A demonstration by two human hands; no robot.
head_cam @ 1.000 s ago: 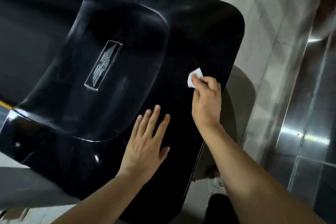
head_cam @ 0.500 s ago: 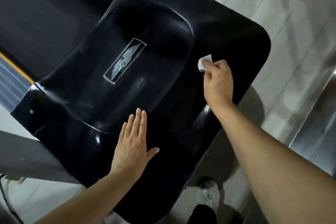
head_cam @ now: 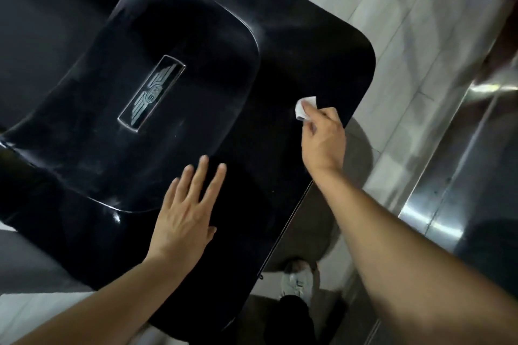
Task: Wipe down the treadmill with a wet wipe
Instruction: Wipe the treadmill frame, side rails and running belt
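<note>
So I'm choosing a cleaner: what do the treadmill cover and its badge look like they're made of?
The cover looks like glossy black moulded plastic: smooth curves, sharp highlights, faint dusty smears. The badge looks like brushed metal or metallised plastic, silver-grey with a bright rim; which one I cannot tell.

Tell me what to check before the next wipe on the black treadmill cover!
1. Wipe held: right hand pinches the white wet wipe. Ok.
2. Wipe on the surface: it looks pressed to the black treadmill cover, though real contact is hard to judge. Cannot tell.
3. Steady hand: left hand lies flat on the cover with straight fingers. Ok.
4. Path ahead: nothing lies on the cover near the wipe. Ok.
5. Wipe still wet: cannot tell.
6. Raised middle with the silver badge looks smeary. Not ok.
</note>
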